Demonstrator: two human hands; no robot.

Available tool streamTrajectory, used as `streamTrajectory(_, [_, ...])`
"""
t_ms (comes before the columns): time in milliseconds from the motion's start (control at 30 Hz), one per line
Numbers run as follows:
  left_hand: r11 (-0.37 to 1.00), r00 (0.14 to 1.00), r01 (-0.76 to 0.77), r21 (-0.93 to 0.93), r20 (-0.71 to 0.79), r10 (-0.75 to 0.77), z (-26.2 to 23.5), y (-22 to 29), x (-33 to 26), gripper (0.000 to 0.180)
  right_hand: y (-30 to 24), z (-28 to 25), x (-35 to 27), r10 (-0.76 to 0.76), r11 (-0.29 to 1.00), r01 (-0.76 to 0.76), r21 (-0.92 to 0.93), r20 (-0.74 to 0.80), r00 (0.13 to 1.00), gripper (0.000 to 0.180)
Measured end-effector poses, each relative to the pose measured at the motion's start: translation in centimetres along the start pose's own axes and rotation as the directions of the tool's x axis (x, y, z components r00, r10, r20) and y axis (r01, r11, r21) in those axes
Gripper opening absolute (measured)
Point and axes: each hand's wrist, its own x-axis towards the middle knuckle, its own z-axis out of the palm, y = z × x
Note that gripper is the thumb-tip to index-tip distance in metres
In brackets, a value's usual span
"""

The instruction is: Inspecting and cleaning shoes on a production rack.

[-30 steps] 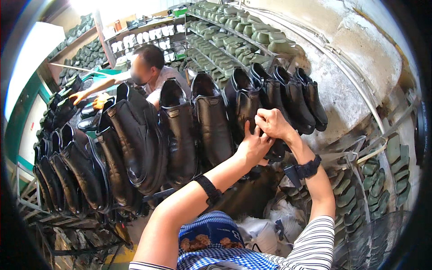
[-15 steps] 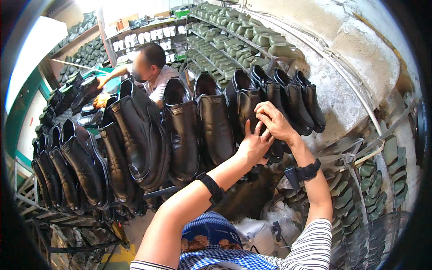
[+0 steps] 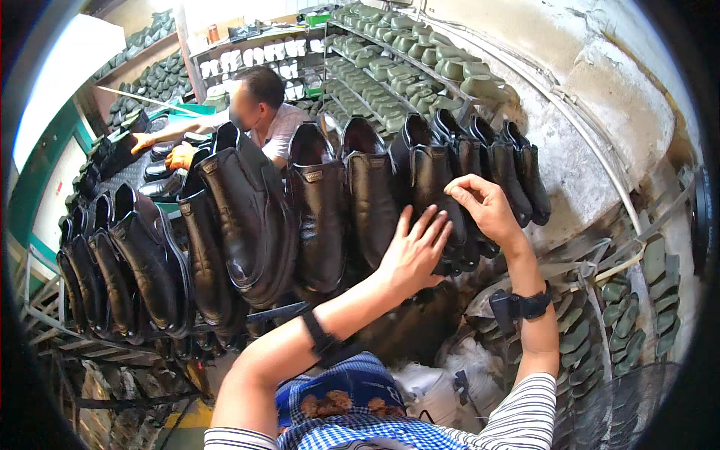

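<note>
The person's left hand [image 3: 412, 251] is lying open, with its fingers spreading over the lower front of a glossy black leather slip-on shoe [image 3: 430, 169]. The right hand [image 3: 489, 214] is hovering just beside that shoe's upper front, its thumb and fingertips curling toward one another; whether they are gripping anything thin, I cannot tell. The shoe is standing toe-down, opening upward, in a long row of matching black leather shoes [image 3: 319, 232], to the right of the row's middle. Several shoes are carrying a small, rectangular, light-edged label [image 3: 311, 178] near the opening, its marking too small to read. The person is wearing a blue-and-white checked apron [image 3: 345, 431], whose dark blue panel [image 3: 352, 382] is showing white print and a brown picture. Beyond the row, a co-worker [image 3: 285, 127] is extending an arm toward other dark shoes, and olive-green shoe lasts [image 3: 484, 88] are filling metal shelves.
</note>
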Motion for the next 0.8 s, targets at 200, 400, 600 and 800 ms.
streamTrajectory(200, [0.949, 0.952, 0.301, 0.093, -0.086, -0.293, -1.6, -0.3, -6.9, 0.088, -2.6, 5.4, 1.0, -0.075, 0.997, 0.078, -0.002, 0.263, 0.962, 0.022])
streamTrajectory(400, [0.909, 0.946, 0.271, 0.316, -0.26, -0.191, 0.6, -0.3, -6.5, 0.048, -2.1, 9.8, 5.1, -0.262, 0.914, 0.307, -0.264, 0.193, 0.946, 0.019])
streamTrajectory(600, [0.917, 0.922, 0.282, 0.282, -0.345, -0.177, 1.8, -1.0, -6.6, 0.047, -0.9, 12.4, 6.5, 0.067, 0.786, 0.112, -0.608, 0.264, 0.962, 0.023])
streamTrajectory(800, [0.914, 0.919, 0.295, 0.279, -0.344, -0.191, 2.3, -1.1, -6.9, 0.049, -2.2, 12.2, 6.2, 0.041, 0.869, 0.097, -0.484, 0.267, 0.963, 0.028])
